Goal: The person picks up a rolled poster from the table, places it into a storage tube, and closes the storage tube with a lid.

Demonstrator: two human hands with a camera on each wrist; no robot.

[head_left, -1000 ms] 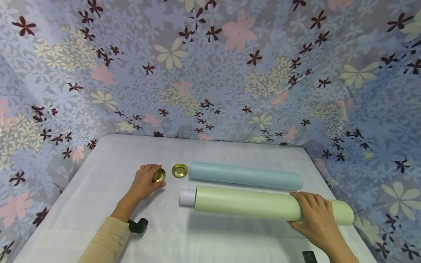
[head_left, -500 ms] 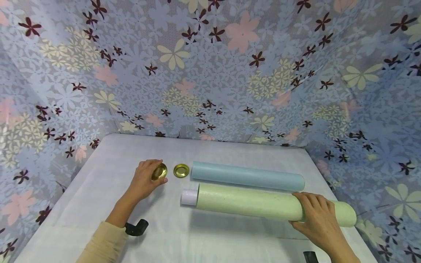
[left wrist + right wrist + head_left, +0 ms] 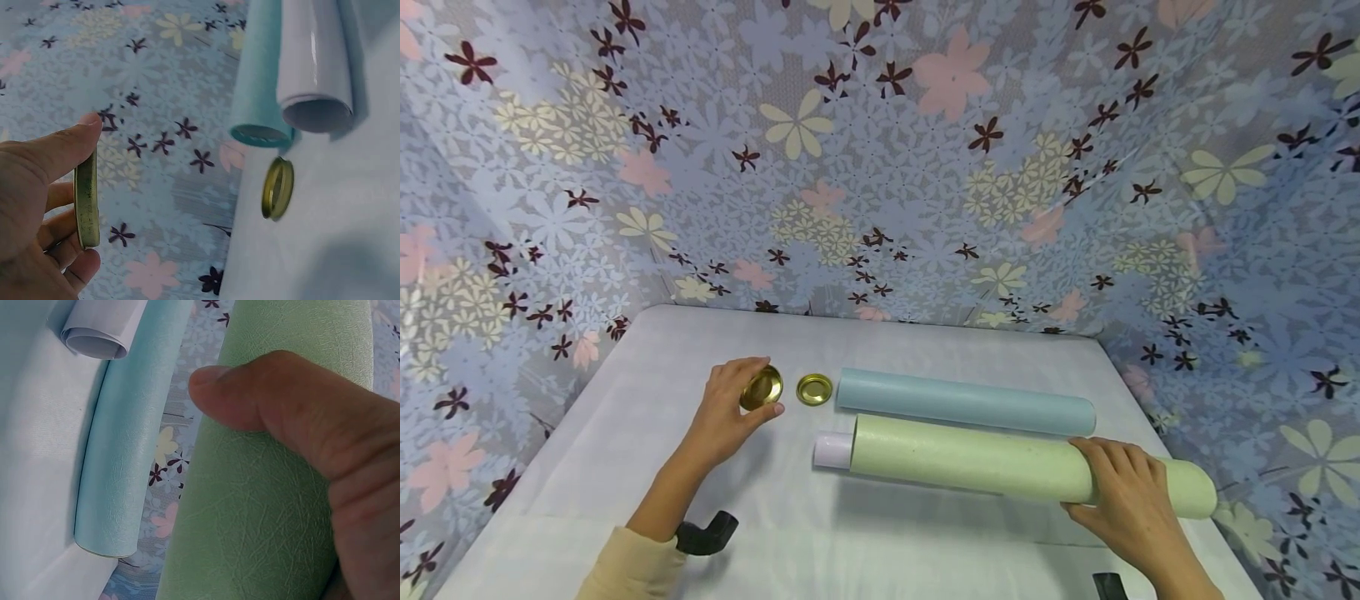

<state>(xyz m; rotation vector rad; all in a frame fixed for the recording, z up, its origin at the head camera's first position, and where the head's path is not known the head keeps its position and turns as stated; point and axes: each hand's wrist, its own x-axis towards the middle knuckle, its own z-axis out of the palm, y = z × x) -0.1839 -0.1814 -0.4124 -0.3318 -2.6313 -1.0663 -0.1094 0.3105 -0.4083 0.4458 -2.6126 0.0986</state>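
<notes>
My left hand [image 3: 730, 408] pinches a round gold metal lid [image 3: 762, 388] by its rim between thumb and fingers. In the left wrist view that held lid [image 3: 87, 203] is seen edge-on, raised off the table. A second gold lid [image 3: 814, 389] lies on the white cloth to its right. With thumb and fingers round it, my right hand [image 3: 1123, 496] holds a thick pale green tube [image 3: 970, 457] near its right end. Under the green tube lies a rolled white paper [image 3: 832, 451], mostly hidden in the head view; its other end [image 3: 97, 344] shows in the right wrist view.
A light blue tube [image 3: 962, 402] lies behind the green one, alongside the paper roll. White cloth covers the table [image 3: 760, 533], and a floral curtain [image 3: 880, 167] hangs close around its back and sides. Black wrist mounts [image 3: 707, 535] are on the arms.
My left hand has lifted the gold lid and tilted it more upright, moving slightly away from me. My right hand keeps its grip on the green tube almost unmoved. The view has shifted slightly.
</notes>
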